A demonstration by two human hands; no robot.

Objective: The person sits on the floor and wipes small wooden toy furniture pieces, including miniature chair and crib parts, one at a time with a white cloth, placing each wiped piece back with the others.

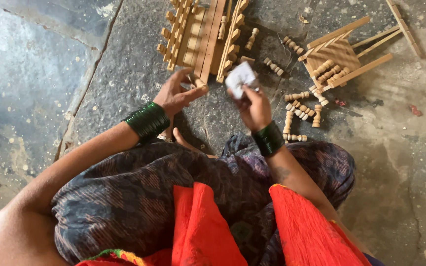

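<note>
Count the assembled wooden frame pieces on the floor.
2. One slatted wooden frame lies at top centre, just beyond the left hand. A second, smaller wooden frame lies at upper right, beyond the right hand. The top edge crops both, so more may be hidden.

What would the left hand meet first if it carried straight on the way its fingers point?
Probably the wooden slatted frame: the left hand points up and right, fingertips already by its lower end, though depth is unclear.
</note>
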